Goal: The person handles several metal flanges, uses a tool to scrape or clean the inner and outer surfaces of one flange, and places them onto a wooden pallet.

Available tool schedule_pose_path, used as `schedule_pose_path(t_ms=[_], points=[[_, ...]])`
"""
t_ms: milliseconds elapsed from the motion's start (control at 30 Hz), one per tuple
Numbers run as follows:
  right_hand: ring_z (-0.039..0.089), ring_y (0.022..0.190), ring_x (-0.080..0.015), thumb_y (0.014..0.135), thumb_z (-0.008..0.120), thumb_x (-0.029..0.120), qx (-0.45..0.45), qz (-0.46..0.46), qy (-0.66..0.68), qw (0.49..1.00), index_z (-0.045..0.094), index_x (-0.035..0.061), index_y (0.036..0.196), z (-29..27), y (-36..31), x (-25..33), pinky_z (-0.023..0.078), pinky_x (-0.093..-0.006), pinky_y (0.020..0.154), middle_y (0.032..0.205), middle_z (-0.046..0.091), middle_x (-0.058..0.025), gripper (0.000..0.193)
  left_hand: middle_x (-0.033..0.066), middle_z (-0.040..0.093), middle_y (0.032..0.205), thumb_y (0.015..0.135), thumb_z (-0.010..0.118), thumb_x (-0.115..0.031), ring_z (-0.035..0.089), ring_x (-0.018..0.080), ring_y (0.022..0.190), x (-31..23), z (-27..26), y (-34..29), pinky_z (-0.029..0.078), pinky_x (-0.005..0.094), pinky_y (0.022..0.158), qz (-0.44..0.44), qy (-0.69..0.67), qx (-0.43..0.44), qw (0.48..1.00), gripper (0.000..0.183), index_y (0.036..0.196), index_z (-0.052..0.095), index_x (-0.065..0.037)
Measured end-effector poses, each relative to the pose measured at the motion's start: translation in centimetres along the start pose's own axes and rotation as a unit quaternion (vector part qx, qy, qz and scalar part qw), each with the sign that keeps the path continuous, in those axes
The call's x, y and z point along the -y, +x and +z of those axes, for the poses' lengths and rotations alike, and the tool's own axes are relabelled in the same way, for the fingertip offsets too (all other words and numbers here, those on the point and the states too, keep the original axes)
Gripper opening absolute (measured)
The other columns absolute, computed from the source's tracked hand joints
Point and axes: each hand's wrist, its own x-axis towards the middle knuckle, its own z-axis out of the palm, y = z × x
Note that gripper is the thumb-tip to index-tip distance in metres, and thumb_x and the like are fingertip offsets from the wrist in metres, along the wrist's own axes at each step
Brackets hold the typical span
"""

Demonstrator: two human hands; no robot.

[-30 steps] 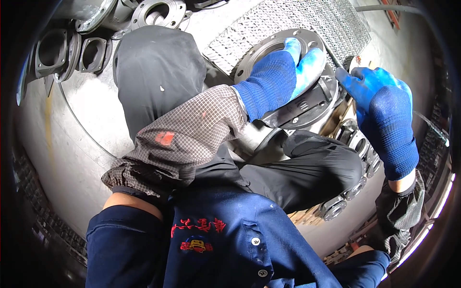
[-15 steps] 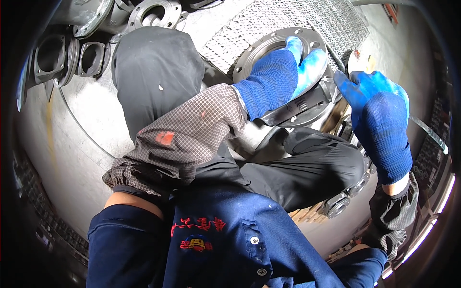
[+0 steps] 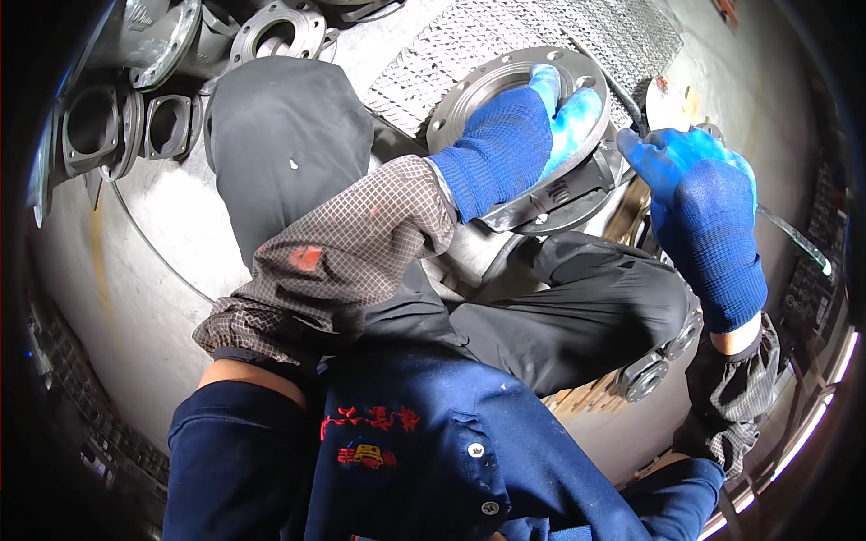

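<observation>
My left hand, in a blue knit glove with a pale coated palm, grips the rim of a grey metal flanged fitting. The flange has a round opening and bolt holes, and a second flange shows below it. My right hand, gloved alike, is closed around a long thin rod-like tool, its thumb pointing toward the fitting. A dark thin length of rod lies past the flange's right side; whether it is the same piece is hidden by my hand.
A textured metal plate lies beyond the fitting. Several flanged castings stand at the far left. Beside my right hand is a pale round disc. More small round metal parts sit by my right knee, near wooden slats.
The view has shifted slightly. My right hand has moved a little left and up, with the rod-like tool in it. My left hand keeps its hold on the fitting.
</observation>
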Motion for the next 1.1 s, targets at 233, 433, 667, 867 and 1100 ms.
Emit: schedule_pose_path(t_ms=[233, 433, 667, 867, 1100], points=[[0.059, 0.071, -0.0271, 0.072, 0.056, 0.002, 0.009, 0.067, 0.095, 0.993, 0.067, 0.014, 0.095, -0.3, -1.2, -0.4, 0.048, -0.0366, 0.06, 0.074, 0.059, -0.0077, 0.028, 0.0121, 0.062, 0.108, 0.096, 0.046, -0.025, 0.06, 0.017, 0.099, -0.5, -0.4, 0.5, 0.047, 0.0245, 0.083, -0.023, -0.101, -0.047, 0.993, 0.038, 0.121, 0.051, 0.002], [0.059, 0.072, -0.0277, 0.071, 0.056, -0.001, -0.031, 0.059, 0.125, 0.99, 0.068, 0.0137, 0.096, 0.3, -1.1, -0.3, 0.048, -0.0371, 0.062, 0.076, 0.06, -0.0073, 0.032, 0.0145, 0.061, 0.109, 0.094, 0.047, -0.03, 0.059, 0.0196, 0.1, -0.3, -0.4, 0.4, 0.047, 0.0265, 0.083, -0.052, -0.133, -0.03, 0.989, 0.043, 0.122, 0.05, 0.003], [0.058, 0.073, -0.0274, 0.07, 0.055, -0.002, -0.04, 0.046, 0.102, 0.993, 0.066, 0.0134, 0.097, 0.8, -0.7, -0.5, 0.048, -0.0372, 0.062, 0.076, 0.059, -0.0076, 0.033, 0.0173, 0.06, 0.11, 0.093, 0.048, -0.036, 0.059, 0.0228, 0.101, -0.4, -0.4, 0.2, 0.047, 0.0287, 0.084, -0.063, -0.157, -0.031, 0.985, 0.05, 0.123, 0.049, 0.004], [0.058, 0.074, -0.0276, 0.07, 0.055, -0.002, -0.027, 0.043, 0.111, 0.993, 0.066, 0.0143, 0.099, 0.7, -0.8, -0.5, 0.048, -0.0369, 0.062, 0.077, 0.06, -0.0077, 0.035, 0.0198, 0.06, 0.11, 0.092, 0.049, -0.041, 0.059, 0.0254, 0.102, -0.5, -0.3, 0.0, 0.047, 0.0306, 0.085, -0.067, -0.163, -0.029, 0.984, 0.056, 0.124, 0.049, 0.005], [0.06, 0.064, -0.0284, 0.074, 0.054, -0.003, -0.039, 0.065, 0.236, 0.969, 0.065, 0.0125, 0.104, 1.8, -1.6, -1.1, 0.049, -0.0344, 0.058, 0.074, 0.059, -0.0098, 0.037, 0.0226, 0.059, 0.111, 0.09, 0.049, -0.047, 0.058, 0.0285, 0.104, -1.0, -0.5, 0.2, 0.047, 0.0329, 0.086, -0.152, -0.33, -0.02, 0.931, 0.063, 0.125, 0.048, 0.005]])
